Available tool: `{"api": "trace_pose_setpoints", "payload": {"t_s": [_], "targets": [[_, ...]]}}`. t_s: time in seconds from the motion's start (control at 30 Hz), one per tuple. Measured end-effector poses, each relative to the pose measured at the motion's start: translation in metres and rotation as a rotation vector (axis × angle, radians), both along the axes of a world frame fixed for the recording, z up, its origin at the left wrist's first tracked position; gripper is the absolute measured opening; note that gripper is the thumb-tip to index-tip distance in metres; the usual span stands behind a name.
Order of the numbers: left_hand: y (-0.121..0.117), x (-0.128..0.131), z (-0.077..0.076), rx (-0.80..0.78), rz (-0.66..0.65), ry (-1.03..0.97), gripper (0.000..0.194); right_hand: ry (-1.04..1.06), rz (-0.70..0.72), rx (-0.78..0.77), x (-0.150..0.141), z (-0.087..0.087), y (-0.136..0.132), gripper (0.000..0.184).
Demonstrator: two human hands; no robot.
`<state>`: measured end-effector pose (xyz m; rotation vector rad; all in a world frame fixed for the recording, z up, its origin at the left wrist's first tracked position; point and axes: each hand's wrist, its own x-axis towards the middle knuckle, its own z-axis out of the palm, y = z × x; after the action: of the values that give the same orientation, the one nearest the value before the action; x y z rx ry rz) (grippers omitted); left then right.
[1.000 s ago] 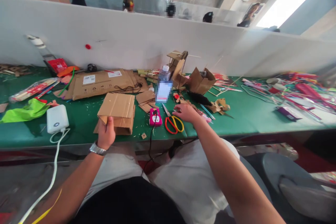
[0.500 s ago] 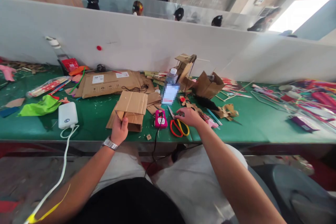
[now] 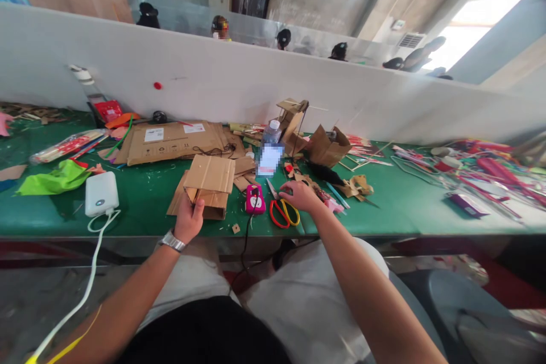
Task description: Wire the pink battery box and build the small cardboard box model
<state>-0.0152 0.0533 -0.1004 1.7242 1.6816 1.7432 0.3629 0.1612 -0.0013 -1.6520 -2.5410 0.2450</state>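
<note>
My left hand [image 3: 190, 219] is closed on the near left side of a folded cardboard box [image 3: 209, 173], its thumb outside and the other fingers partly hidden. The box has a flat top panel and an open space beneath. My right hand [image 3: 301, 195] is over the table by the scissors [image 3: 279, 214], which have one red and one yellow handle loop. Its fingers are curled with thumb and forefinger close together beside the blades; what they pinch, if anything, cannot be made out. Between the hands lies a pink device [image 3: 255, 200] with a dark cable.
A white power bank [image 3: 101, 194] with a white cable stands at left. Behind are flat cardboard [image 3: 170, 139], a plastic bottle [image 3: 273, 132], and a brown paper bag [image 3: 327, 147]. Colourful craft sticks and strips [image 3: 478, 165] cover the right side. A white partition [image 3: 239, 79] rises behind the table.
The whole view has shifted slightly, with things appearing lower and further left. Both hands keep nearly the same pose, the left still holding the cardboard box and the right still beside the scissors.
</note>
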Motion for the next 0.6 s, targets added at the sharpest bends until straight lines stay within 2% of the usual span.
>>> {"api": "trace_pose_setpoints", "payload": {"t_s": [0.1,0.2,0.27,0.33,0.4,0.47,0.53,0.6], "targets": [[-0.001,0.0,0.004,-0.003,-0.02,-0.019,0.068,0.035,0.005,0.029,-0.003,0.006,-0.005,0.015],[-0.001,0.0,0.015,-0.03,-0.127,-0.068,0.066,0.087,0.041,0.095,-0.02,0.019,-0.012,0.017],[0.0,-0.002,0.027,-0.058,-0.196,-0.081,0.074,0.112,0.096,0.138,-0.042,0.03,-0.011,0.022],[0.002,-0.004,0.04,-0.068,-0.214,-0.097,0.092,0.12,0.161,0.172,-0.072,0.041,0.001,0.028],[0.003,-0.008,0.051,-0.062,-0.223,-0.131,0.109,0.107,0.203,0.2,-0.108,0.05,0.026,0.031],[0.004,-0.015,0.056,-0.04,-0.215,-0.148,0.114,0.073,0.207,0.221,-0.145,0.058,0.064,0.031],[0.004,-0.024,0.052,-0.017,-0.199,-0.166,0.116,0.018,0.172,0.231,-0.179,0.063,0.11,0.026],[0.004,-0.033,0.043,-0.019,-0.188,-0.183,0.115,-0.062,0.091,0.215,-0.207,0.065,0.157,0.034]]}}
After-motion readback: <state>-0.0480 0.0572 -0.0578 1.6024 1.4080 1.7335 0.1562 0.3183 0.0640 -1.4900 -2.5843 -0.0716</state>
